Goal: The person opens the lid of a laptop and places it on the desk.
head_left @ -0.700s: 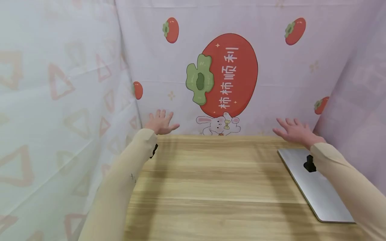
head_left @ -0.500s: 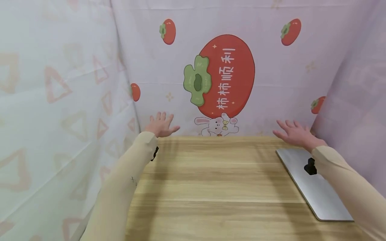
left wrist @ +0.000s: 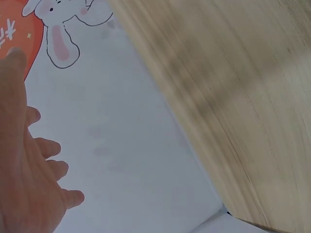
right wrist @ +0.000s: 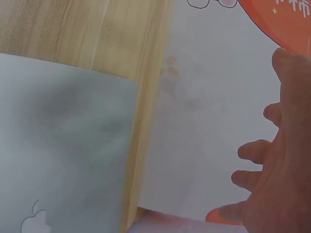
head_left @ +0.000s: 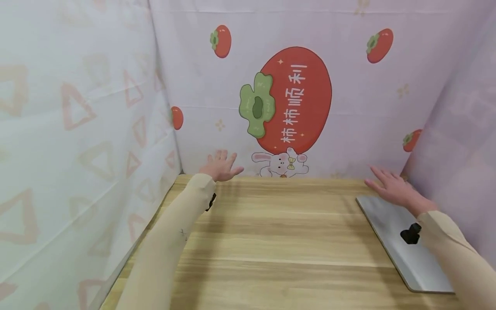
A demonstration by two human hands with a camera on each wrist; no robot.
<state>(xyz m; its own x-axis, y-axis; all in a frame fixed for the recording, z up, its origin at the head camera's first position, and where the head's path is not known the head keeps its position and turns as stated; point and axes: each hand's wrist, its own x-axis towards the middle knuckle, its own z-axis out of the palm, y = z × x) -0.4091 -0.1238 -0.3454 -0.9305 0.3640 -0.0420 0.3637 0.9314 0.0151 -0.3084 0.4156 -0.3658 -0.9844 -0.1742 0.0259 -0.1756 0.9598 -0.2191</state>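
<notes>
My left hand [head_left: 220,167] is held up near the far left of the wooden table [head_left: 286,241], fingers spread and nothing in its grasp. The left wrist view shows its thumb and fingers [left wrist: 48,147] extended before the white backdrop. On the other side, my right hand [head_left: 397,189] hovers over the far end of a closed silver laptop [head_left: 410,262], its fingers straight and holding nothing. An apple logo [right wrist: 36,222] marks the laptop's lid in the right wrist view. Each wrist wears a small black device [head_left: 410,234] on its sleeve.
A cloth backdrop [head_left: 201,77] printed with a big red persimmon [head_left: 310,99] and a rabbit [head_left: 280,163] rises behind the table's far edge. Patterned cloth walls close in the left [head_left: 112,189] and right [head_left: 465,112] sides.
Both hands have moved to the right and slightly lower, the right hand dropping more toward the laptop. The head view has shifted slightly. The laptop rests where it was.
</notes>
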